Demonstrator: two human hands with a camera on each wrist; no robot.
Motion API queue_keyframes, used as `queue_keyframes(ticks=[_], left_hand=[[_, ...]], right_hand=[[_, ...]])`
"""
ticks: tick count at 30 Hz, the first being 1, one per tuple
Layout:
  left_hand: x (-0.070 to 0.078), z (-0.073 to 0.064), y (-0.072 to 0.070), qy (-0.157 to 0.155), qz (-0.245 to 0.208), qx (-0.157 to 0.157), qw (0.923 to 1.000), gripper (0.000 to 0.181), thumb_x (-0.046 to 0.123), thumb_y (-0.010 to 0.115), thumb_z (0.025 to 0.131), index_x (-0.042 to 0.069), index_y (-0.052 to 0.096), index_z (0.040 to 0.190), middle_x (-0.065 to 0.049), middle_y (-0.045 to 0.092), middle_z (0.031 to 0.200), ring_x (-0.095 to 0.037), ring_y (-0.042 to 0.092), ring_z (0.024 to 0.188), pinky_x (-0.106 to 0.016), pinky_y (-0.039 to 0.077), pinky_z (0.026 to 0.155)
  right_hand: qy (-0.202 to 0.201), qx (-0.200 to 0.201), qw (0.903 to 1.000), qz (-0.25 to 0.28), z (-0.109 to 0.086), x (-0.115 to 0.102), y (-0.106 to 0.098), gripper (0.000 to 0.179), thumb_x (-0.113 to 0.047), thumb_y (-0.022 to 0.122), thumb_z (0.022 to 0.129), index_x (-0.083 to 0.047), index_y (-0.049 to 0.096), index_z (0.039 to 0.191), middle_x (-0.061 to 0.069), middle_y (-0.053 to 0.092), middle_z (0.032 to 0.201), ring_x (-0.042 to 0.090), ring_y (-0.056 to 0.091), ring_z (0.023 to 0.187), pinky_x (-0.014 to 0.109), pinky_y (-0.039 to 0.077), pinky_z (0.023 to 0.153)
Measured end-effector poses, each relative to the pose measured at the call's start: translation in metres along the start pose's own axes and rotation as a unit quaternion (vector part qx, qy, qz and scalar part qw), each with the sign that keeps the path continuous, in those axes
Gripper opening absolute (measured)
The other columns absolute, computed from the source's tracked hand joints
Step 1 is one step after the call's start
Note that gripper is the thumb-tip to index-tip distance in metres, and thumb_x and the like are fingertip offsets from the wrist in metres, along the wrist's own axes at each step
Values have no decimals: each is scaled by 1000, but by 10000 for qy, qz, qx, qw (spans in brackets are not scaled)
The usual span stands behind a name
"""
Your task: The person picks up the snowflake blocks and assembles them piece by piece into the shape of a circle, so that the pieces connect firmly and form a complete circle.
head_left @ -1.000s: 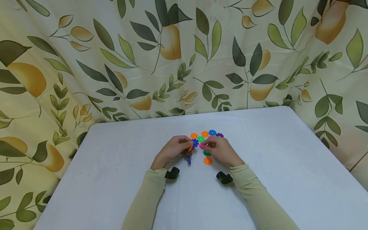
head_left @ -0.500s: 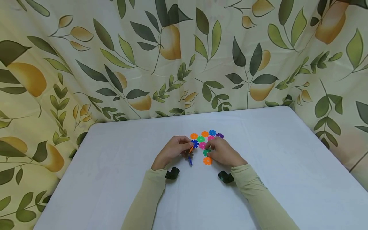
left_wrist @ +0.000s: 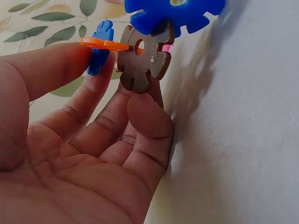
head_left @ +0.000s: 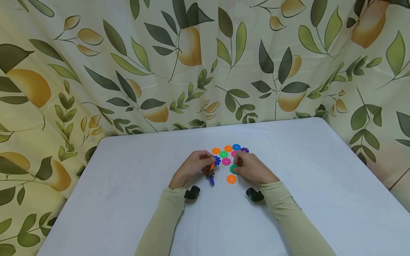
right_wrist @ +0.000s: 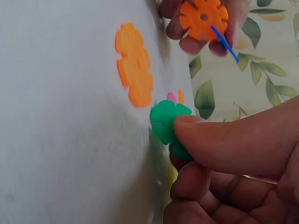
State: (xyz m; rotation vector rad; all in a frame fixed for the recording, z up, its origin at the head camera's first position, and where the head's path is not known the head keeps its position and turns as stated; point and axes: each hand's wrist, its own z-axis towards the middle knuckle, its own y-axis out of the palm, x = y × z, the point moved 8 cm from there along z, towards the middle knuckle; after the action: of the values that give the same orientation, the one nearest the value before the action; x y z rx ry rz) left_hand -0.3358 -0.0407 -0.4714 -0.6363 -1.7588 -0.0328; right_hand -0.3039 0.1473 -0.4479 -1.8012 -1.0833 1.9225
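Observation:
My left hand (head_left: 190, 170) pinches a joined cluster of notched flower discs a little above the table. In the left wrist view, a blue disc (left_wrist: 97, 63) lies between thumb and finger. An orange disc (left_wrist: 103, 44) slots into it, and a brown disc (left_wrist: 133, 63) and a bigger-looking blue disc (left_wrist: 175, 18) follow. My right hand (head_left: 254, 170) holds a green disc (right_wrist: 162, 120) between thumb and curled fingers, its lower part hidden. Nearest it on the table lie an orange disc (head_left: 231, 179) and a pink disc (head_left: 226, 161).
Behind the hands lie more loose discs: light green (head_left: 223, 154), orange (head_left: 216, 151), another orange (head_left: 228, 148), blue (head_left: 236, 147) and purple (head_left: 245, 150). All rest on a white-covered table (head_left: 112, 199). A leaf-patterned curtain (head_left: 205, 78) hangs along its back edge.
My right hand has drawn back from near the pink disc, taken hold of the green disc and shifted it slightly right. The left hand stays nearly in place with its cluster.

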Motion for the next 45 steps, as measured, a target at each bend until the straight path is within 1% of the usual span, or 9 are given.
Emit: queue_keyframes(ticks=[5, 9, 12, 16, 21, 27, 30, 39, 45], left_hand=[[-1, 0, 1, 52, -33, -58, 10000, 18, 24, 68, 107, 10, 75, 116, -6, 71, 103, -24, 61, 91, -34, 50, 79], [0, 0, 2, 97, -68, -106, 9999, 19, 22, 68, 108, 8, 76, 117, -6, 72, 105, -24, 61, 92, -33, 50, 80], [1, 0, 4, 162, -76, -157, 9997, 20, 22, 68, 107, 7, 76, 117, -6, 71, 103, -23, 60, 90, -31, 50, 78], [3, 0, 7, 258, -83, -224, 9994, 21, 22, 69, 107, 5, 77, 115, -5, 70, 97, -21, 59, 84, -30, 50, 75], [5, 0, 10, 345, -38, -271, 9990, 21, 22, 69, 107, 4, 77, 112, -5, 69, 93, -21, 59, 80, -29, 50, 74], [5, 1, 13, 292, 73, -294, 9991, 21, 23, 69, 107, 4, 78, 111, -6, 70, 92, -21, 59, 80, -29, 50, 74], [4, 1, 14, 263, 124, -296, 9991, 22, 24, 69, 107, 5, 79, 111, -6, 70, 92, -21, 59, 81, -29, 50, 74], [5, 1, 16, 262, 144, -288, 9991, 20, 22, 70, 106, 4, 79, 105, -5, 69, 86, -20, 57, 76, -29, 48, 71], [4, 1, 17, 170, 180, -72, 9997, 17, 18, 71, 105, 3, 79, 101, -5, 69, 85, -20, 56, 75, -28, 48, 69]], right_hand=[[-139, 246, 9996, 41, -1, 4, -8, 14, 3, 75, 96, 3, 72, 109, 8, 66, 93, 26, 59, 89, 39, 55, 81], [-197, 416, 9989, 52, -1, 6, -14, 12, 1, 74, 97, 2, 76, 108, 8, 67, 93, 28, 59, 90, 39, 53, 79], [-238, 480, 9984, 201, 0, 6, -16, 10, 0, 73, 97, 0, 76, 106, 8, 69, 96, 29, 61, 91, 39, 55, 80], [-374, 550, 9968, 449, 1, 2, -16, 8, 1, 75, 97, -2, 77, 104, 7, 72, 98, 27, 66, 90, 38, 58, 81], [-540, 677, 9945, 597, 1, -3, -14, 8, 2, 77, 95, -4, 77, 100, 5, 72, 96, 25, 66, 90, 38, 58, 82], [-567, 705, 9940, 620, 1, -6, -10, 10, 5, 77, 94, -4, 79, 99, 4, 72, 96, 26, 65, 93, 44, 58, 87], [-665, 697, 9936, 598, 1, -9, -7, 11, 5, 78, 94, -5, 80, 98, 3, 73, 95, 26, 66, 93, 45, 58, 88], [-926, 736, 9912, 598, 1, -16, -2, 14, 9, 77, 92, -5, 80, 92, 2, 71, 90, 23, 62, 83, 39, 55, 77], [-1072, 821, 9899, 432, 1, -22, 0, 14, 12, 76, 91, -1, 80, 90, 3, 69, 86, 22, 60, 78, 34, 55, 71]])
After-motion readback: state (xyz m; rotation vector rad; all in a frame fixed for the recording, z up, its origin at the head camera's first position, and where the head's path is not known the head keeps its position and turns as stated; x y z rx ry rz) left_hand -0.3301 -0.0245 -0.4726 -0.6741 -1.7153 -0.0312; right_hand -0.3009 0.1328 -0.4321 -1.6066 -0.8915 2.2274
